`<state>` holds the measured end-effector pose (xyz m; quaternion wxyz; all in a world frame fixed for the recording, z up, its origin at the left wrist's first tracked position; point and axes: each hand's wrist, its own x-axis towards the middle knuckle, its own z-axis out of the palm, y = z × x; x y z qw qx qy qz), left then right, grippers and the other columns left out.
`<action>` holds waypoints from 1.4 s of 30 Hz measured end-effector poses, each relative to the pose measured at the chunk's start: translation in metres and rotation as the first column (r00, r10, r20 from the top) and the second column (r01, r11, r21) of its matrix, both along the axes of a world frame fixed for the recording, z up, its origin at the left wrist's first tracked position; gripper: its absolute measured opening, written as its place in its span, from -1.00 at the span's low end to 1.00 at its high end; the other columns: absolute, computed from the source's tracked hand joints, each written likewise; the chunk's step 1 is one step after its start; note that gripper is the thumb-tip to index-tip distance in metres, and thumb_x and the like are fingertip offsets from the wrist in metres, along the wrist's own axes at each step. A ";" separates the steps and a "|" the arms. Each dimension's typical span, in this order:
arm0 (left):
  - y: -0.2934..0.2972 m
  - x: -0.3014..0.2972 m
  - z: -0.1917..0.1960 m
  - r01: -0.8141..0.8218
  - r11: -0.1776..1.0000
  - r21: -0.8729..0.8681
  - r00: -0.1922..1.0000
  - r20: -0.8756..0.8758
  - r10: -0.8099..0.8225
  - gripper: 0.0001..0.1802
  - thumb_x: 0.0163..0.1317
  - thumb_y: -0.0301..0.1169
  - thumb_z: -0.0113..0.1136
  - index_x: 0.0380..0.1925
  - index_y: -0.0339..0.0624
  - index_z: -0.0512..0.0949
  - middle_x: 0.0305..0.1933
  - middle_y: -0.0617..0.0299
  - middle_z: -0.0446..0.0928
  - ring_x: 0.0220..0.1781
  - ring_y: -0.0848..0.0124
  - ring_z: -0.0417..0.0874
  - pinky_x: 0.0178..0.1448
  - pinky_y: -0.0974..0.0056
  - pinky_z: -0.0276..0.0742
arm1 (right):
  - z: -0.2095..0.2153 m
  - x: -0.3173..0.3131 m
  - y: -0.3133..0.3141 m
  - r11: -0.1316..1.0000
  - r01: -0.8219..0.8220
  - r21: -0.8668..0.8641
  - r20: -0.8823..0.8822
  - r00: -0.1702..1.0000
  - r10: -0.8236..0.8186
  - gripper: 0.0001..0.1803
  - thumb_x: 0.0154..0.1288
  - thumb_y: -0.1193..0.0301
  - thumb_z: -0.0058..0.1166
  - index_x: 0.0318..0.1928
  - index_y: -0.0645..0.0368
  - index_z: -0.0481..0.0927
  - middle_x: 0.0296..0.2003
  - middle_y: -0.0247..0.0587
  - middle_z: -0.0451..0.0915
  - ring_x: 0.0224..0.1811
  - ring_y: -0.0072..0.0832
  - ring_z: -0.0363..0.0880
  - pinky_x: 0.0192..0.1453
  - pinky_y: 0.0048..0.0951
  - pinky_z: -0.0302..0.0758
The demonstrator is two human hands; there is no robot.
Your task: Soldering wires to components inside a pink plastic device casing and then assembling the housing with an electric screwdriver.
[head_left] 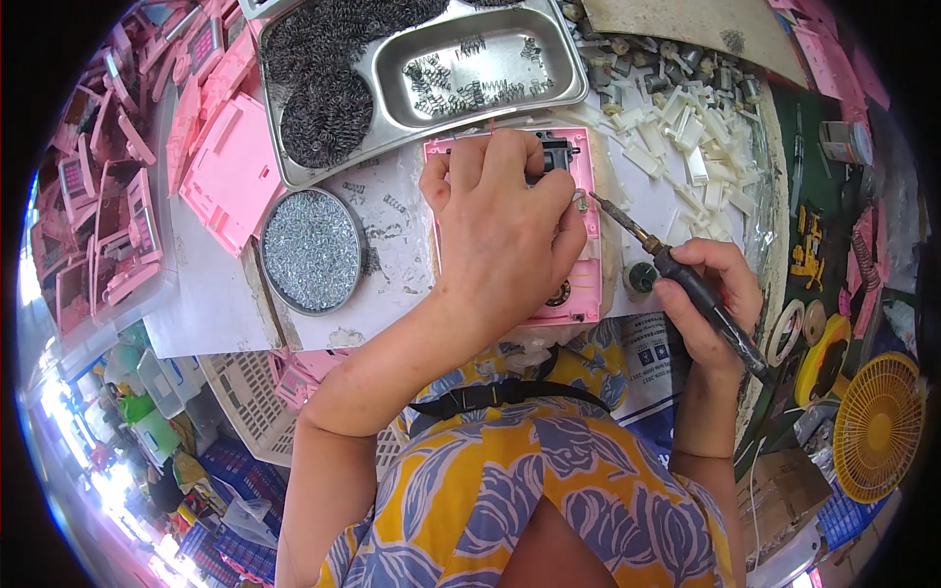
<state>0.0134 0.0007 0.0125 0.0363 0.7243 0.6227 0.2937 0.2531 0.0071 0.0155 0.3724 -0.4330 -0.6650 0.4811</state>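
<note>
A pink plastic casing (573, 284) lies on the work surface in front of me, with black parts (561, 152) set in its far end. My left hand (505, 206) is over the casing, its fingers curled down and pressed together. What those fingertips hold, if anything, is hidden beneath the hand. A small metal piece (580, 201) shows at the casing's right edge, beside the left hand. My right hand (716, 294) grips a soldering iron (701, 294) by its black handle. The iron's tip points left and comes close to that metal piece and the left fingers.
A metal tray (578, 93) of black springs stands at the back. A round dish (314, 252) of small silvery pieces sits left. White plastic parts (686, 147) pile up at back right. A small green container (642, 277) and a yellow fan (879, 426) are rightward; pink housings (98, 206) fill the far left.
</note>
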 end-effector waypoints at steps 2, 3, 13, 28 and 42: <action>0.000 0.000 0.000 0.000 1.000 -0.003 1.000 0.004 0.000 -0.88 0.00 -0.33 0.38 -0.47 -0.02 0.63 -0.20 0.21 0.40 -0.06 0.13 0.40 0.06 -0.02 0.14 | -0.002 -0.002 0.001 0.999 -0.011 0.032 0.003 1.000 0.011 -0.65 0.17 0.54 0.44 -0.05 0.25 0.62 -0.30 -0.25 0.72 -0.31 -0.64 0.63 -0.17 -0.60 0.51; 0.000 0.000 -0.001 -0.002 1.000 -0.003 1.000 0.006 0.002 -0.88 0.00 -0.33 0.38 -0.48 -0.02 0.62 -0.20 0.22 0.40 -0.06 0.13 0.40 0.06 -0.02 0.14 | -0.004 -0.002 0.002 0.999 -0.016 0.049 0.005 1.000 0.015 -0.65 0.17 0.53 0.44 -0.05 0.25 0.62 -0.31 -0.26 0.72 -0.32 -0.64 0.62 -0.18 -0.61 0.51; -0.001 0.001 -0.001 -0.006 1.000 0.000 1.000 0.001 0.006 -0.88 0.01 -0.33 0.37 -0.47 -0.03 0.62 -0.18 0.22 0.40 -0.07 0.14 0.39 0.06 -0.02 0.13 | -0.016 -0.003 0.002 0.945 -0.089 0.316 0.065 0.995 0.072 -0.63 0.12 0.57 0.45 -0.07 0.27 0.61 -0.40 -0.18 0.65 -0.43 -0.54 0.58 -0.34 -0.54 0.46; 0.000 0.001 0.001 0.012 1.000 -0.003 1.000 -0.008 -0.012 -0.90 0.01 -0.34 0.35 -0.47 -0.05 0.63 -0.17 0.21 0.41 -0.05 0.15 0.39 0.05 -0.03 0.14 | -0.007 0.013 -0.002 0.959 0.017 0.283 0.031 0.999 -0.027 -0.63 0.12 0.57 0.43 -0.07 0.31 0.58 -0.44 -0.17 0.59 -0.45 -0.49 0.55 -0.35 -0.55 0.43; -0.015 -0.070 0.058 0.187 0.948 -0.258 0.921 -0.291 -0.261 -0.81 0.11 -0.37 0.46 -0.32 -0.14 0.64 -0.16 0.23 0.57 0.00 0.21 0.59 0.15 0.15 0.46 | -0.003 0.011 0.006 0.949 0.023 0.313 -0.013 1.000 -0.020 -0.62 0.14 0.58 0.42 -0.04 0.30 0.58 -0.39 -0.20 0.61 -0.38 -0.53 0.55 -0.30 -0.54 0.41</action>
